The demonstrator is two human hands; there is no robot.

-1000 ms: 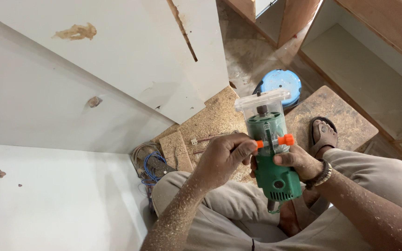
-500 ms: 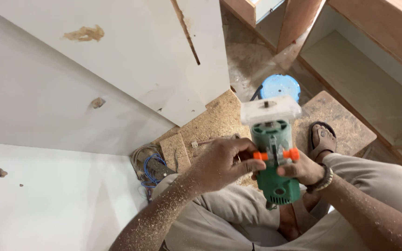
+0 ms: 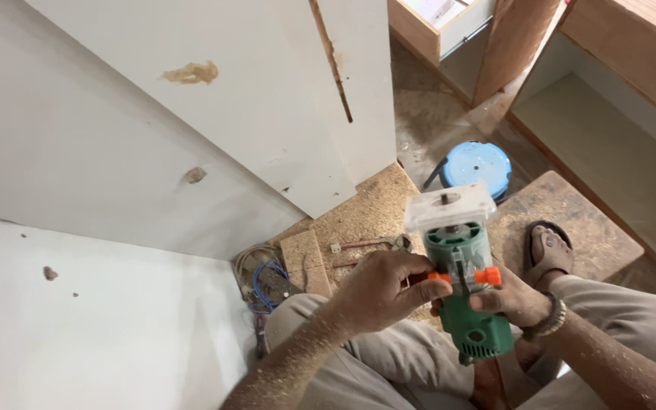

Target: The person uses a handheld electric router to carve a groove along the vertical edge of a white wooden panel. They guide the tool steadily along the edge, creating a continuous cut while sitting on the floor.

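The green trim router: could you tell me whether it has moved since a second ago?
Yes. The green trim router has tipped, its clear base swinging left relative to the blue round lid on the floor.

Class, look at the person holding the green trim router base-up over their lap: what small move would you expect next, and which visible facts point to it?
Probably a turn of the orange knob. The left hand pinches it with its fingertips, while the right hand grips the green trim router body, steadying it. The clear base plate faces up, off any board, which suggests adjusting rather than cutting.
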